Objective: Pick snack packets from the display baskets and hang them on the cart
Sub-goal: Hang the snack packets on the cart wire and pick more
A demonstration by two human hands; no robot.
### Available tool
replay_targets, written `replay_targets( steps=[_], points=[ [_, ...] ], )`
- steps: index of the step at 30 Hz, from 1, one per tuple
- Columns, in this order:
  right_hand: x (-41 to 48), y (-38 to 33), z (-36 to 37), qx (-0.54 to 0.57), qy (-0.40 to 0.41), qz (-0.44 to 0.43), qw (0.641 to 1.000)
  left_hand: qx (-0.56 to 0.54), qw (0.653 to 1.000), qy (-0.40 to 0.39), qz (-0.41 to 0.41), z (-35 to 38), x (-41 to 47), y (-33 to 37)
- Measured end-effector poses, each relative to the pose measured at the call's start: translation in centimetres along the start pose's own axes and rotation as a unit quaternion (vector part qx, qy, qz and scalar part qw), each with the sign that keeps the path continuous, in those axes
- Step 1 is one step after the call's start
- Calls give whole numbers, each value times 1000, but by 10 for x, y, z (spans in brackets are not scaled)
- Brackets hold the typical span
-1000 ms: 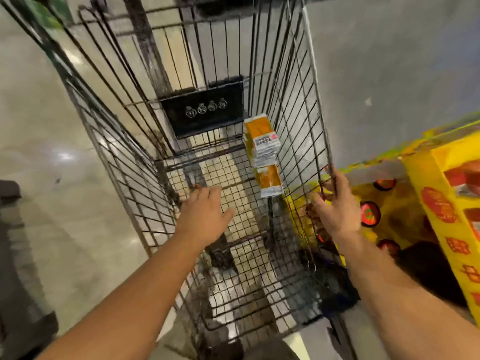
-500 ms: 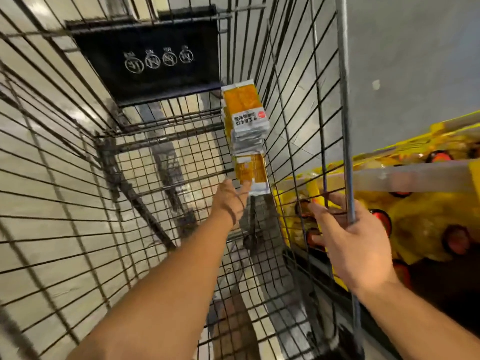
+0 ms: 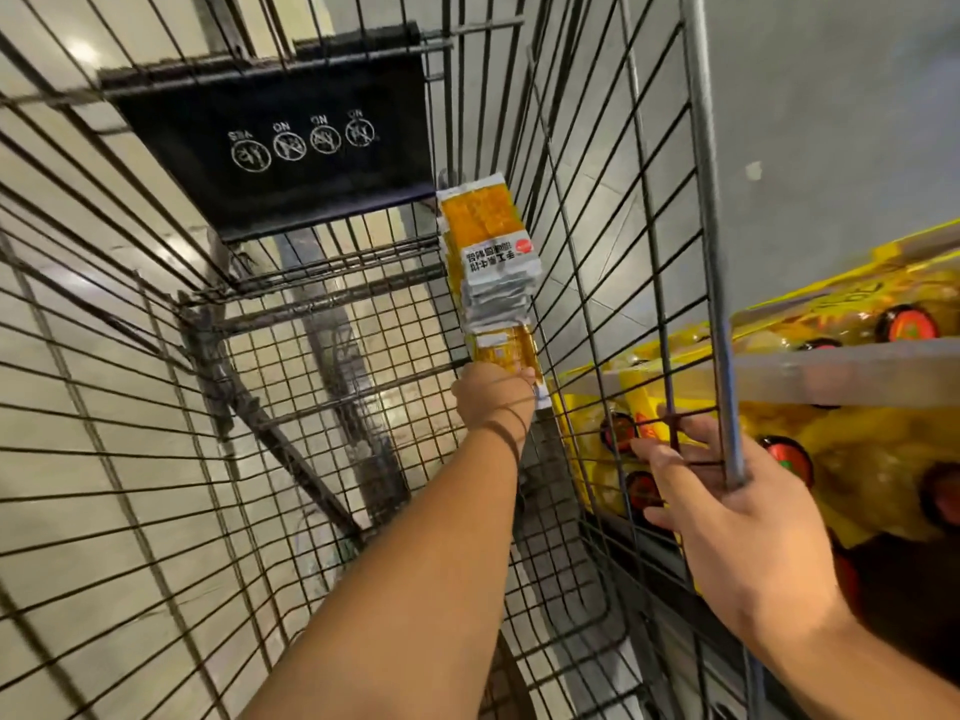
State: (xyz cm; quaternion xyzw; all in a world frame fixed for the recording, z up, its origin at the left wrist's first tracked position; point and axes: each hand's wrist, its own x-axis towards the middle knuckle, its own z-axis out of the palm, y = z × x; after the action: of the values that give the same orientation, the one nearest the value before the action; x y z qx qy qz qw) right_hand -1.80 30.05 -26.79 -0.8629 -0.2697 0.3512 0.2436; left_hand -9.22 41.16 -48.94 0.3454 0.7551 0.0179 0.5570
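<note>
A stack of orange and white snack packets (image 3: 488, 252) hangs inside the wire cart (image 3: 130, 314), against its right side wall. My left hand (image 3: 493, 394) reaches deep into the cart and grips the bottom end of the lowest packet. My right hand (image 3: 727, 504) is outside the cart, its fingers curled round the upright bar and wires of the cart's right wall.
A black plastic flap (image 3: 280, 132) with white warning icons hangs at the cart's far end. Right of the cart stands a yellow display (image 3: 857, 423) with yellow packets and red round labels. Grey floor lies beyond the cart.
My left hand has moved forward into the cart, from the near mesh up to the hanging packets, and closed on the lowest one. The view has moved closer. My right hand stays on the cart wall.
</note>
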Motion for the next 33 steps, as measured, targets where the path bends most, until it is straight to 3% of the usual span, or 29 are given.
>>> replay_targets(
  steps=[3, 7, 13, 16, 20, 22, 25, 28, 30, 32, 33],
  points=[
    [0, 5, 1, 0, 6, 6, 1000, -15, 999, -36, 0, -1, 12, -5],
    [2, 6, 1, 1, 13, 13, 1000, -118, 988, -94, -17, -10, 20, -11],
    [-2, 4, 2, 17, 23, -3, 1000, -112, 984, -132, -47, -40, 5, -39],
    [-4, 0, 3, 10, 38, -30, 999, -92, 987, -80, -107, -65, -2, -62],
    [-9, 11, 3, -22, 118, -65, 991, 22, 997, -5, -73, -110, -33, -93],
    [-19, 12, 3, -67, 188, -121, 972, 20, 997, 2, -80, -124, -45, -107],
    [-34, -5, 8, -139, 249, -307, 908, 4, 996, -4, -89, -135, -50, -122],
    [-32, -26, 48, -82, 151, -417, 893, -20, 997, -12, -77, -136, -39, -138],
    [-7, -36, 80, -48, 34, -340, 938, -43, 996, -4, -83, -132, -29, -144],
    [33, -41, 111, 17, -49, -159, 986, -88, 992, 4, -92, -125, -23, -150],
    [55, -42, 122, 94, -86, -56, 990, -97, 990, 14, -98, -122, -21, -153]
  ],
)
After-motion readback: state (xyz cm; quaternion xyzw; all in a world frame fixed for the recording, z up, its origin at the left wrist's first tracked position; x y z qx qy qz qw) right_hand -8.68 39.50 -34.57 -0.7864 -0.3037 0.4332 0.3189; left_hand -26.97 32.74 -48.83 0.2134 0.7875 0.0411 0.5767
